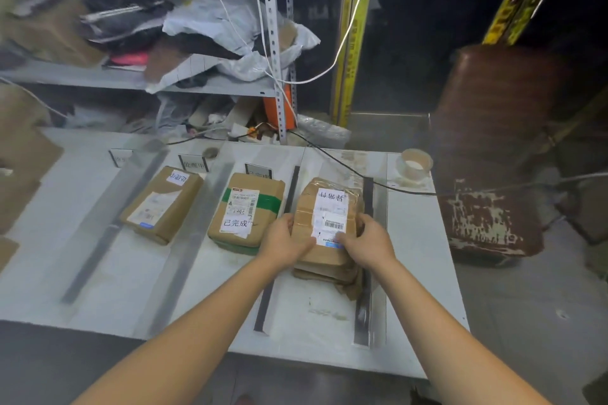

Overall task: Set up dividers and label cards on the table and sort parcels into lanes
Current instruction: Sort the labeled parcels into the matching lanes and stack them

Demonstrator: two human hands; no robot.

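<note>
Right of centre, the parcel point(330, 207) tops a stack point(325, 270) between dividers point(266, 302). The left hand point(284, 240) and right hand point(368, 240) curl their fingers round its near side edges. It looks flat, light, fairly stiff and tape-slick, so those edges seem the best hold.

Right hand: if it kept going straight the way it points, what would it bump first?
The right hand grips the top parcel of the stack, so it would push straight into that; nothing lies between, as far as shows.
</note>
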